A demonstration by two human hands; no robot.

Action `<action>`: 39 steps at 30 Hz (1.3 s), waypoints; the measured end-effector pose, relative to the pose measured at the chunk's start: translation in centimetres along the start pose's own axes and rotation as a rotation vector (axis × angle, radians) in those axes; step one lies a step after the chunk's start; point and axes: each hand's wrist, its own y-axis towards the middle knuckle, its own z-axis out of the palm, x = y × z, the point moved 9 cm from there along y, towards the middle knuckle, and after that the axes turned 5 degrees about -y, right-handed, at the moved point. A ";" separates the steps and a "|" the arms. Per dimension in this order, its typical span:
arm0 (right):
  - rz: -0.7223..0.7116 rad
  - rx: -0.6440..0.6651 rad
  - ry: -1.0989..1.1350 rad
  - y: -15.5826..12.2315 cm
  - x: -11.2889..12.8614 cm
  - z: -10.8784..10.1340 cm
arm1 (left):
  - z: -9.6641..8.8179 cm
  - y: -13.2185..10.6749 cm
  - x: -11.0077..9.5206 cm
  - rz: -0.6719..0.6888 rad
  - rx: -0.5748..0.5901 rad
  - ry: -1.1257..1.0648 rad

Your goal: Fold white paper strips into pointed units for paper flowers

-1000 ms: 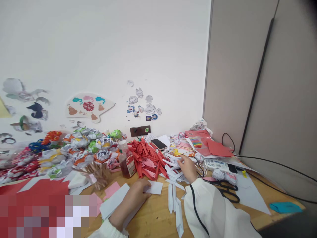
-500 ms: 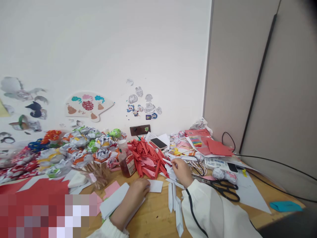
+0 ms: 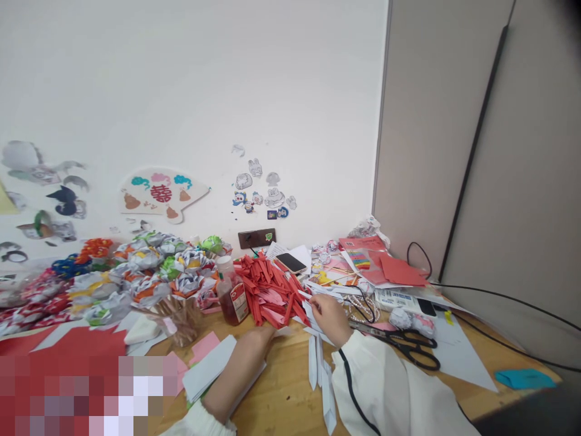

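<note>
My left hand lies palm down on the wooden table, fingers flat over a small white paper piece at the foot of a pile of red folded paper strips. My right hand is closed in a pinch on a white folded paper strip at the right edge of that pile, among several loose white strips. Two more white folded strips lie on the table between my forearms. Both sleeves are white.
A bottle of red liquid and a cup of wooden sticks stand left of the red pile. Paper flowers fill the back left. A phone, black scissors, red sheets and cables lie to the right.
My right hand has drawn left and nearer, from the white strips toward the red pile. My left hand slid forward, and it now covers most of the small white piece.
</note>
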 end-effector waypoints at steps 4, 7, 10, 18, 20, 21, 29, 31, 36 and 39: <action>-0.005 0.022 0.000 -0.2 0.3 0.2 | -1.1 -0.4 -0.5 -0.023 -0.064 0.001; -0.007 0.034 0.008 -0.2 0.5 0.4 | -1.2 -0.4 -0.7 -0.016 -0.072 -0.015; -0.011 0.040 0.012 -0.2 0.6 0.5 | -1.3 -0.3 -0.6 -0.004 -0.104 -0.028; -0.025 0.044 -0.004 -0.3 0.8 0.4 | -1.6 -0.5 -0.1 0.058 -0.176 -0.127; -0.023 0.047 -0.007 -0.3 0.9 0.4 | -1.5 -0.5 0.0 0.053 -0.180 -0.147; -0.021 0.050 -0.010 -0.3 0.9 0.4 | -1.5 -0.5 0.1 0.053 -0.184 -0.158; 0.003 0.065 -0.028 -0.3 0.9 0.3 | -2.0 -0.5 0.7 0.032 -0.255 -0.131; 0.003 0.065 -0.037 -0.3 0.9 0.3 | -2.0 -0.4 0.5 0.035 -0.244 -0.097; -0.007 0.078 -0.051 -0.4 0.9 0.5 | -1.2 -0.2 -0.8 0.081 -0.134 -0.153; -0.034 0.080 -0.044 -0.4 1.0 0.7 | -1.1 -0.2 -0.7 0.067 -0.151 -0.242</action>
